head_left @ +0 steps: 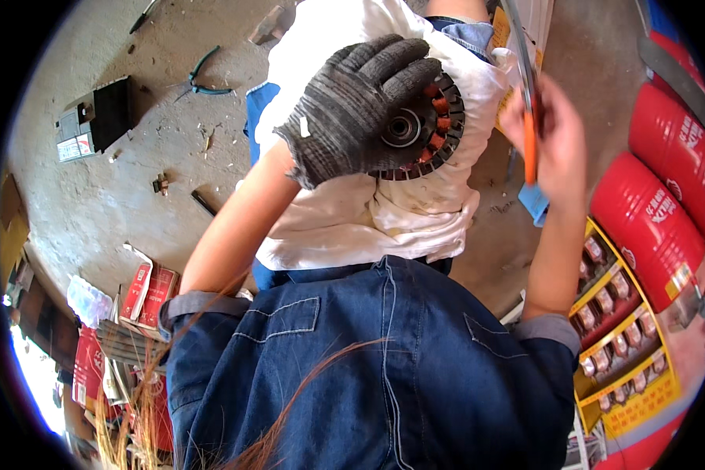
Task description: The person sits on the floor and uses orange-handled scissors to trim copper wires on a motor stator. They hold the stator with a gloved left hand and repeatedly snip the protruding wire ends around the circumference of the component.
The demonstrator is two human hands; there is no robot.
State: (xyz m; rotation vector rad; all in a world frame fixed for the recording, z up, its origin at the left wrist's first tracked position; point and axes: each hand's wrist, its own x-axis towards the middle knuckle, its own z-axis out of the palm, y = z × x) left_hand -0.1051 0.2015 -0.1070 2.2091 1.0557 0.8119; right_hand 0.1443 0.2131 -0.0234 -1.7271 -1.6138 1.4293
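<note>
A dark grey knit glove covers my left hand (360, 102), whose fingers curl over the upper left of a round motor stator (426, 162). Copper windings and dark metal teeth ring its rim, with a bearing-like hub at the centre. The stator rests on a white cloth (321, 227) spread over my lap. To the right of it, my bare right hand (554, 129) is closed round the orange handle of a long grey metal tool (529, 145). The tool points away from me, its far end reaching the upper picture edge; its exact kind I cannot make out.
On the concrete floor at left lie teal-handled pliers (204, 88) and a black battery-like box (110, 113). Red boxes (150, 294) stand at lower left. Red drums (650, 227) and a yellow rack (623, 337) of small packaged items stand close on the right.
</note>
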